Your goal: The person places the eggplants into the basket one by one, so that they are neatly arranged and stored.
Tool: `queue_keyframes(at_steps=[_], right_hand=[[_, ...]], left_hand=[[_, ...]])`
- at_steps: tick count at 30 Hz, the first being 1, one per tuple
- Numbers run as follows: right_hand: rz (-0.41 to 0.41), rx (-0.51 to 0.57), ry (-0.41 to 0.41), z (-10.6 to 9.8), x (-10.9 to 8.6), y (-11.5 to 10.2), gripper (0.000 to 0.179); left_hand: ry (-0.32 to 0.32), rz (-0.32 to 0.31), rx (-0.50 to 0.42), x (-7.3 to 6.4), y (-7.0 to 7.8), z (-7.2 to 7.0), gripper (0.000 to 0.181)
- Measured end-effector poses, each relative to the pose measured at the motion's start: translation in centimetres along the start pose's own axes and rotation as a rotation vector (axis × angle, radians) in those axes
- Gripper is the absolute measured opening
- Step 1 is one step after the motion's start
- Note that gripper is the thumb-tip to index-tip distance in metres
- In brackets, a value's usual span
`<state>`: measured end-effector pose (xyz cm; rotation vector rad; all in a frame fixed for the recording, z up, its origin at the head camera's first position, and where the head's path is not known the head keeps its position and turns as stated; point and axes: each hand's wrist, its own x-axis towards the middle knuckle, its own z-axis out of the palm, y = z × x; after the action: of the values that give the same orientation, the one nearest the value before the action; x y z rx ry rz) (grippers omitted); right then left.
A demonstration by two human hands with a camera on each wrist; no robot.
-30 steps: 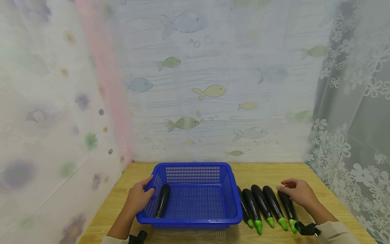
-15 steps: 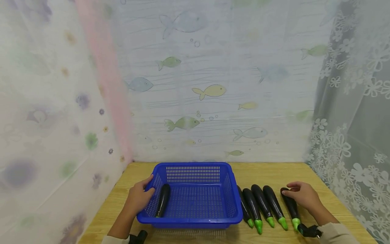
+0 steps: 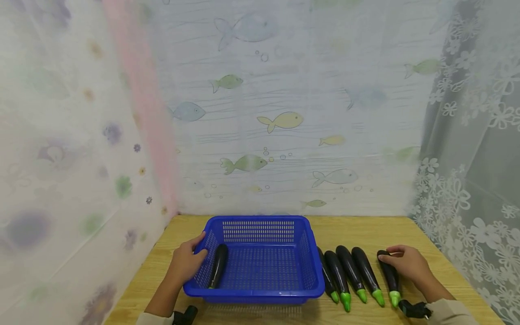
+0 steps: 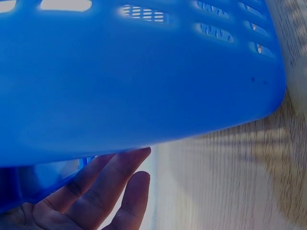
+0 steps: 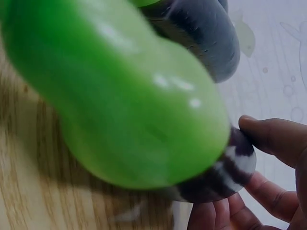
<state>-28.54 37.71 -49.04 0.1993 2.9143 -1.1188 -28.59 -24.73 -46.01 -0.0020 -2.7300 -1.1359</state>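
Observation:
My left hand (image 3: 187, 262) grips the left rim of a blue plastic basket (image 3: 253, 293), its thumb over the edge. In the left wrist view, the fingers (image 4: 103, 189) lie against the outside, under the rim. Inside the basket, along its left wall, lies one dark eggplant (image 3: 219, 266). On the right, my right hand (image 3: 410, 264) pinches the far, rounded end of another eggplant (image 3: 391, 276), whose green stem end points toward me. That green cap (image 5: 144, 110) fills much of the right wrist view, with the thumb and fingers around the dark end behind it.
Several more eggplants (image 3: 337, 273) lie side by side between the basket and my right hand, green ends toward me. The leftmost is partly hidden by the basket. Everything rests on a wooden table (image 3: 357, 230), with patterned curtains (image 3: 284, 180) behind and at both sides.
My right hand has shifted a little to the right along with the rightmost eggplant, widening the gap from the row. The left hand stays on the basket.

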Motion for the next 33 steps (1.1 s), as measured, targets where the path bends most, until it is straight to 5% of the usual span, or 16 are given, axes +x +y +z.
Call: queue_keyframes(at_steps=[33], right_hand=[[-0.038, 0.174, 0.004, -1.8, -0.9, -5.2, 0.077]], left_hand=[[-0.008, -0.008, -0.011, -0.1, 0.0, -0.1, 0.059]])
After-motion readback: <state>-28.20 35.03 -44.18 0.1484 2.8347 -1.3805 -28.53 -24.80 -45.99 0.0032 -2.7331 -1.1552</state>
